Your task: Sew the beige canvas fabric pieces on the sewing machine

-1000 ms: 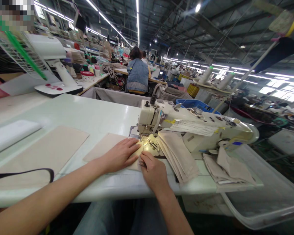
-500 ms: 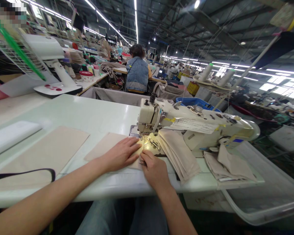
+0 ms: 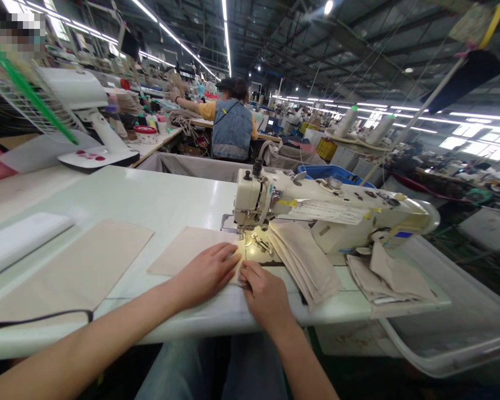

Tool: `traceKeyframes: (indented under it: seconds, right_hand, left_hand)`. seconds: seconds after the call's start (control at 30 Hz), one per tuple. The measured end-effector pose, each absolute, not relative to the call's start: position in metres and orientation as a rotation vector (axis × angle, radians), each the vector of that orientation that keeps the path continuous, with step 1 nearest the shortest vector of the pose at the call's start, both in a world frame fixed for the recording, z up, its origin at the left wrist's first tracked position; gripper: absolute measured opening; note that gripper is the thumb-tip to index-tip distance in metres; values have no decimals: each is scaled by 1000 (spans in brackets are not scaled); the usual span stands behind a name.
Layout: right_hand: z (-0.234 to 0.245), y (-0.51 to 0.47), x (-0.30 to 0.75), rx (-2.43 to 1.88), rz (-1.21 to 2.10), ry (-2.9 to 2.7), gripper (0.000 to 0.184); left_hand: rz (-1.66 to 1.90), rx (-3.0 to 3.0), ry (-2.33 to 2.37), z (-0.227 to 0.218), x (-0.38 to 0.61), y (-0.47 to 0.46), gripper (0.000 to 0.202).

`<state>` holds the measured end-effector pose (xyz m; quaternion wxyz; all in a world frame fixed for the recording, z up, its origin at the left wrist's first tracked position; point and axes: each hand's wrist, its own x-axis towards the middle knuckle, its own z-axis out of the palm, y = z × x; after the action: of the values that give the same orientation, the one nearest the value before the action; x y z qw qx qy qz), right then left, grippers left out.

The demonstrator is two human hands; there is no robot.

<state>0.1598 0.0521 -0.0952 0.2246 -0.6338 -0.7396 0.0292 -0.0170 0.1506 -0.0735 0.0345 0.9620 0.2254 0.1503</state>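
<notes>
A beige fabric piece lies on the white table in front of the cream sewing machine. My left hand rests flat on the piece, fingers stretched toward the lit needle area. My right hand presses down with curled fingers on the fabric's near edge just before the needle. A stack of folded beige pieces sits under the machine arm, right of the needle.
A larger beige panel and a white roll lie at the left. A black strap crosses the near edge. Loose beige pieces lie at the right above a clear bin. Another person sits at the bench ahead.
Both hands have slid a little toward me along the fabric. The person ahead has stretched an arm out to the left.
</notes>
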Motion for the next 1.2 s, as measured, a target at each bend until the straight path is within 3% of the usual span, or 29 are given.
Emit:
traceKeyframes:
  seconds: [0.13, 0.27, 1.2]
  right_hand:
    - [-100, 42, 160, -1704, 80, -2036, 29]
    - [-99, 39, 160, -1692, 97, -2037, 29]
    - [-85, 62, 165, -1752, 150, -2063, 23]
  left_hand:
    - [377, 3003, 600, -70, -24, 125, 25]
    - [432, 3073, 513, -77, -35, 115, 32]
    - [497, 3071, 449, -65, -31, 137, 31]
